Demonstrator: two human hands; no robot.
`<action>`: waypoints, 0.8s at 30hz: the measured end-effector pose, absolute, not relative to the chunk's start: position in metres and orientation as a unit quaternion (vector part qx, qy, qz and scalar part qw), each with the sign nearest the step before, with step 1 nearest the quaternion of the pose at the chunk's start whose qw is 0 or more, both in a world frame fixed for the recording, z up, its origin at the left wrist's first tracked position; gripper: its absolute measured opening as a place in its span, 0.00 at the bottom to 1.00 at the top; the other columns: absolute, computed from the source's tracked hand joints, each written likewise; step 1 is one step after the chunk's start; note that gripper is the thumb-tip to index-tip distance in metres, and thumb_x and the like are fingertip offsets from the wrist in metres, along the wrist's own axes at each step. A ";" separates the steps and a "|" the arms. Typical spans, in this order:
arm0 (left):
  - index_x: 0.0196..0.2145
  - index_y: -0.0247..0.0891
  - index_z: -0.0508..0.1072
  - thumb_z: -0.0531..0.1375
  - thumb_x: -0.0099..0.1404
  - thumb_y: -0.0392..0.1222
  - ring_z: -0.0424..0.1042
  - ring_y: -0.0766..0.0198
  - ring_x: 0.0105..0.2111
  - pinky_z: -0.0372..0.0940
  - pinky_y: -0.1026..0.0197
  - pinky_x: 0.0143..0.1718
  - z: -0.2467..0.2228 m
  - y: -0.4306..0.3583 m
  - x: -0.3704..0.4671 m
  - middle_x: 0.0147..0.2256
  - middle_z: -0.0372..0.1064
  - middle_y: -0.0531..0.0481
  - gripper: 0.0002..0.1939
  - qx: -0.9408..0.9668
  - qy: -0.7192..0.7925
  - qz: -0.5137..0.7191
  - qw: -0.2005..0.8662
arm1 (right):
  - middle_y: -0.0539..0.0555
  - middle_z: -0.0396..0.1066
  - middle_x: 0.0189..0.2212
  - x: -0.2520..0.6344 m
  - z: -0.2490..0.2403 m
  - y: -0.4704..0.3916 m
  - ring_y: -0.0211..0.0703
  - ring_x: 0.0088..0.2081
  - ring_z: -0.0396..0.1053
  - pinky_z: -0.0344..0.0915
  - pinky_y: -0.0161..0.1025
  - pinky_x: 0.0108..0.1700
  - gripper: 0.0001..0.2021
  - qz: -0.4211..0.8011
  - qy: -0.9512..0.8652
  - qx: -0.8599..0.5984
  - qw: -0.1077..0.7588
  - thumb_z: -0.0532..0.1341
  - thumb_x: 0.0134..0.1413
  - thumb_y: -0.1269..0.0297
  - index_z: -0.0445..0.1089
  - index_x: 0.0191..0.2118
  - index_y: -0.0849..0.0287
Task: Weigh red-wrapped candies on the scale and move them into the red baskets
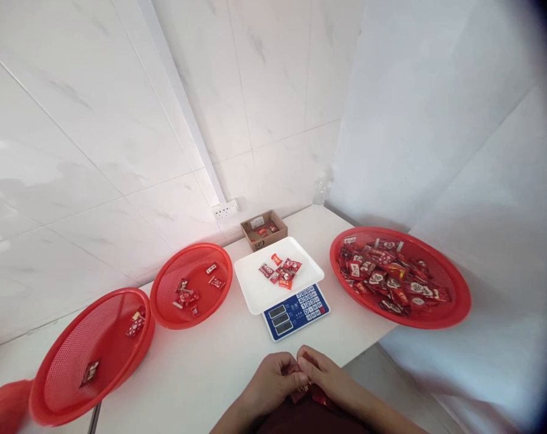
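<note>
At the table's front edge, my left hand (275, 381) and my right hand (330, 377) meet with fingertips pinched together. Between them is a small red wrapped packet (300, 394), mostly covered by the fingers. More glossy red wrapping shows under my right hand; whether it is the same packet I cannot tell. Just beyond my hands stands a digital scale (295, 313) with a blue keypad panel. Its white tray (250, 289) carries several red and brown snack packets (284, 271), lying loosely in the middle.
A large red basket (458, 295) heaped with packets stands right. Two red baskets (158, 301) (42, 374) with a few packets are left. An open cardboard box (259, 241) sits behind the scale, near a wall socket (225, 210). Something red and blurred (6, 407) is lower left.
</note>
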State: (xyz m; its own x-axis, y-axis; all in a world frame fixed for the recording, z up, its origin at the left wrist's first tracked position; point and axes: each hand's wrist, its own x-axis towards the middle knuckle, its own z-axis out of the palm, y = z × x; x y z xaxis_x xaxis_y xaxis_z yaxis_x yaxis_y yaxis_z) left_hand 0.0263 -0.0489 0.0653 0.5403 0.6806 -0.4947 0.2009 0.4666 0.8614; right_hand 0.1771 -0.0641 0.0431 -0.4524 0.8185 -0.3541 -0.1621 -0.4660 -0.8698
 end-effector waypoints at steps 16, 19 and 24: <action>0.45 0.35 0.67 0.44 0.64 0.48 0.58 0.51 0.54 0.51 0.48 0.55 0.025 0.058 -0.114 0.50 0.64 0.38 0.21 0.584 0.793 0.137 0.100 | 0.46 0.59 0.20 0.181 0.011 -0.052 0.34 0.24 0.56 0.54 0.33 0.29 0.21 0.718 -0.366 -0.496 0.323 0.56 0.46 0.42 0.61 0.24 0.58; 0.43 0.37 0.69 0.44 0.64 0.50 0.56 0.45 0.55 0.46 0.38 0.54 0.021 0.058 -0.137 0.49 0.66 0.38 0.21 0.552 0.822 0.094 0.104 | 0.46 0.58 0.19 0.181 0.014 -0.048 0.34 0.24 0.55 0.53 0.33 0.29 0.21 0.717 -0.379 -0.496 0.311 0.56 0.45 0.42 0.61 0.24 0.58; 0.27 0.39 0.72 0.45 0.62 0.53 0.66 0.47 0.47 0.39 0.37 0.55 0.016 0.043 -0.163 0.33 0.74 0.42 0.21 0.517 0.849 0.024 0.104 | 0.46 0.60 0.20 0.181 0.014 -0.044 0.35 0.24 0.57 0.55 0.34 0.30 0.22 0.722 -0.386 -0.493 0.294 0.56 0.45 0.41 0.60 0.24 0.57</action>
